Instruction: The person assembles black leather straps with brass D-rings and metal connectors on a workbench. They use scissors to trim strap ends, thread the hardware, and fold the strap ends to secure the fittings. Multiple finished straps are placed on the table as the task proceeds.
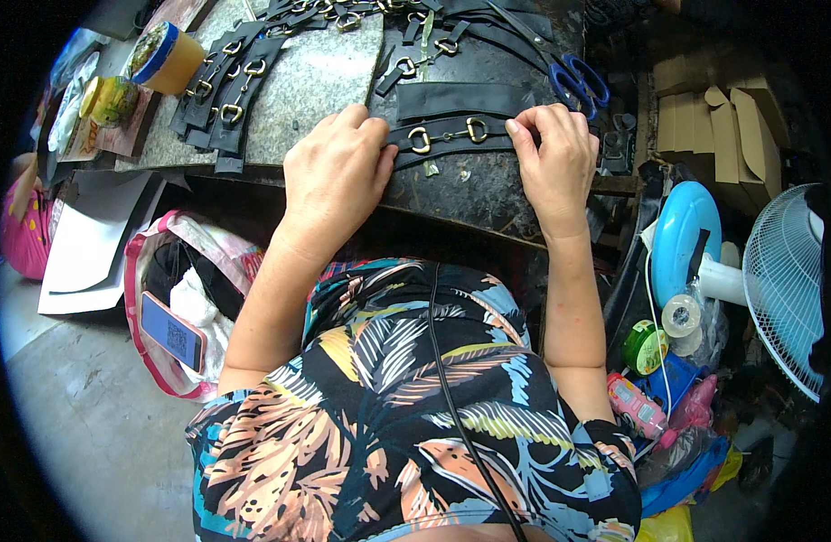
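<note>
At the near edge of the dark counter [469, 194], a black strap with brass buckles [447, 135] lies flat between both hands. The left hand [334, 172] rests palm down on its left end, fingers curled loosely; the right hand [553, 154] pinches its right end with bent fingertips. Blue-handled scissors [573, 79] lie just beyond, and more buckled straps [225, 86] sit further left.

Even daylight is coming in, bright and soft; weak shadows are sitting under the desk [325, 81] edge. Fisheye is bending edges, black vignette is ringing the frame, rim is blurring slightly.
</note>
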Demonstrator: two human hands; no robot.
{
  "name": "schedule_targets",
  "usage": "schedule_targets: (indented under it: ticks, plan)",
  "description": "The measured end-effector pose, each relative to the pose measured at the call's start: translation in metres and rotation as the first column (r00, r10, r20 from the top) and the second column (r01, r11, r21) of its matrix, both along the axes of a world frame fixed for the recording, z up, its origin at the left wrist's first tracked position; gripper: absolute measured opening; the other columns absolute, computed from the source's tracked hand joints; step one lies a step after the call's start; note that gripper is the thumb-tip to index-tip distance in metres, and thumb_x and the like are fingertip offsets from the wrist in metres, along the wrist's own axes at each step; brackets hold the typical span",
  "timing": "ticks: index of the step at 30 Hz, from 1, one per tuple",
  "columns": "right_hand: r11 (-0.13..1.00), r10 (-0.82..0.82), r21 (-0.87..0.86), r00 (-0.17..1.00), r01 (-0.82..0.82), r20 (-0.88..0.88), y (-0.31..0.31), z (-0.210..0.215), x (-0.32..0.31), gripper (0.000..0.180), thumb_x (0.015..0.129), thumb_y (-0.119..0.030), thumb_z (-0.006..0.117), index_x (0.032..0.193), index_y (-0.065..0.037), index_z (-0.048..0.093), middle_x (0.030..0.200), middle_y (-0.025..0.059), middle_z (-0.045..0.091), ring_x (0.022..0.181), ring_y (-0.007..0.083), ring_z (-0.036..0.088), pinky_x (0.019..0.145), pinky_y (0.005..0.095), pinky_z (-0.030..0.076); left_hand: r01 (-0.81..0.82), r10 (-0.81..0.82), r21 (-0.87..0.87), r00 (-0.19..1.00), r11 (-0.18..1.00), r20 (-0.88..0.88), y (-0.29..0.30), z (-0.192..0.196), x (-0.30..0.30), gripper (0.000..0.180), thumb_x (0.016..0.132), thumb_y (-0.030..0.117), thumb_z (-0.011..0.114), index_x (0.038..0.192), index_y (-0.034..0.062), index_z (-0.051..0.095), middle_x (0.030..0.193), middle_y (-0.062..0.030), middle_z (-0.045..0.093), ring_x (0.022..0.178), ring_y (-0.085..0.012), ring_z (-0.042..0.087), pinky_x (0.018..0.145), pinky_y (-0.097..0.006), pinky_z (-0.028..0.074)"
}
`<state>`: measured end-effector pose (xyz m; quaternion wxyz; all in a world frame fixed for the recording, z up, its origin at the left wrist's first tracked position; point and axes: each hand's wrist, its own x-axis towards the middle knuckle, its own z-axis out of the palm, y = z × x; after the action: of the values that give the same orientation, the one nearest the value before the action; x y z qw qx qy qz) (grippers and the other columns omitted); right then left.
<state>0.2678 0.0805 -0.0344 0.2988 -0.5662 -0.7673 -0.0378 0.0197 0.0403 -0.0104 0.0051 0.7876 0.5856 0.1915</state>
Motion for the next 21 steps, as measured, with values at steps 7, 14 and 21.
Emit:
schedule_targets:
  ticks: [7,14,21]
  plan:
    - [0.999,-0.016,0.028,1.000,0.015,0.021,-0.002,0.001,0.000,0.015,0.084,-0.025,0.078,0.083,-0.014,0.068,0.087,-0.0002,0.064,0.090,0.0242,0.059,0.080,0.0412,0.042,0.016,-0.017,0.019,0.998,1.000,0.056,0.000,-0.001,-0.002,0.017,0.086,0.021,0.073,0.085,0.0064,0.063,0.087,-0.0103,0.058,0.086,-0.0309,0.064,0.073,-0.042,0.053]
    - [0.999,-0.006,0.038,1.000,0.005,0.030,-0.002,0.000,0.002,0.015,0.085,-0.025,0.078,0.082,-0.015,0.068,0.085,-0.0008,0.064,0.088,0.0226,0.059,0.081,0.0403,0.043,0.065,-0.063,-0.014,0.988,0.998,0.140,-0.004,0.002,-0.009,0.011,0.090,0.014,0.066,0.090,0.0034,0.065,0.090,-0.0130,0.058,0.090,-0.0334,0.063,0.077,-0.043,0.052]
    - [0.998,-0.002,0.059,1.000,0.002,-0.006,-0.002,0.004,0.001,0.013,0.082,-0.020,0.079,0.087,-0.015,0.069,0.090,-0.0014,0.065,0.092,0.0218,0.060,0.084,0.0397,0.043,0.081,-0.077,-0.008,0.970,0.997,0.230,-0.002,0.002,-0.014,0.012,0.090,0.016,0.069,0.090,0.0042,0.066,0.087,-0.0122,0.059,0.085,-0.0330,0.065,0.073,-0.041,0.052]
